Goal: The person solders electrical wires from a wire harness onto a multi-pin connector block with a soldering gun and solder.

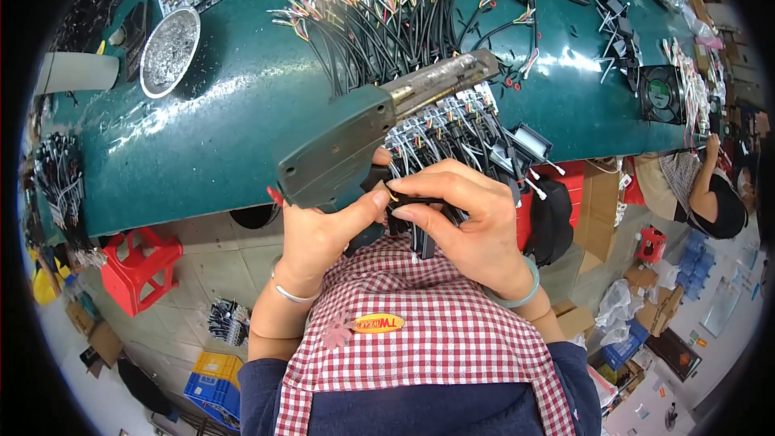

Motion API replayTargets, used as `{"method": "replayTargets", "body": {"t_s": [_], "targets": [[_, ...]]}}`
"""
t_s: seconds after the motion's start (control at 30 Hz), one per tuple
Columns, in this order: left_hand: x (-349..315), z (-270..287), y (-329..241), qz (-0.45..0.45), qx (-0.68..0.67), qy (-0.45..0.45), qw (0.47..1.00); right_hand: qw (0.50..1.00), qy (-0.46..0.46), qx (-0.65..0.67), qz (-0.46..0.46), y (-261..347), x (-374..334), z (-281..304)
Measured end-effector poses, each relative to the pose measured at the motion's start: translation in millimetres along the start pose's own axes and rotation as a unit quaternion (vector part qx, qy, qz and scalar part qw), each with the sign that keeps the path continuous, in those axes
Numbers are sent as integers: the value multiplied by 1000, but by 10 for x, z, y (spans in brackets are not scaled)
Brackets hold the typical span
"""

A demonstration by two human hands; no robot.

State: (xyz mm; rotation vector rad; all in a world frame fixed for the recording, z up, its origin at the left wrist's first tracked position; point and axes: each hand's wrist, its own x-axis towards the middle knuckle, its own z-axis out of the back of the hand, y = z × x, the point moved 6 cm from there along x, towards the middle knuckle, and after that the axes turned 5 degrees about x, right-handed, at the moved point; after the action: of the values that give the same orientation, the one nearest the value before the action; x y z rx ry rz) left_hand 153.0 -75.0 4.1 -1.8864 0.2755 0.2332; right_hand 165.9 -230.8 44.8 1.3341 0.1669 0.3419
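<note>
My left hand [319, 234] wraps the handle of a dark green heat gun [339, 149], pistol-shaped, with a long, worn metal barrel pointing up and to the right. The gun's body hides part of that hand; its thumb presses toward the right fingertips. Just right of it, my right hand [472, 214] pinches a thin black cable [421, 200] between thumb and fingers, and a bit of yellow wire shows at the cable's end. Beyond the hands, several small circuit boards with wires [444, 125] lie in rows at the table edge, partly under the barrel.
A thick bunch of black cables [379, 40] with stripped coloured ends covers the green table [234, 137]. A bowl of small bits [171, 52] stands at the left, black housings [617, 28] and a fan [660, 94] at the right. Red stool [141, 266] below; another person [702, 186] sits far right.
</note>
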Motion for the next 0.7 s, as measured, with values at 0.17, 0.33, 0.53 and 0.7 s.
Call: {"method": "replayTargets", "body": {"t_s": [0.17,0.33,0.53,0.7], "targets": [[-55,-69,-28,-106,54,-48,992,990,-93,-61,92,69,-46,-23],[-80,-70,16,-128,37,-91,987,980,-107,-108,128,73,-48,-36],[-47,-30,48,-125,98,-121,980,976,-97,-153,120,37,-48,-71],[-30,-19,27,-162,176,-100,966,973,-103,-168,121,42,-31,-67]]}}
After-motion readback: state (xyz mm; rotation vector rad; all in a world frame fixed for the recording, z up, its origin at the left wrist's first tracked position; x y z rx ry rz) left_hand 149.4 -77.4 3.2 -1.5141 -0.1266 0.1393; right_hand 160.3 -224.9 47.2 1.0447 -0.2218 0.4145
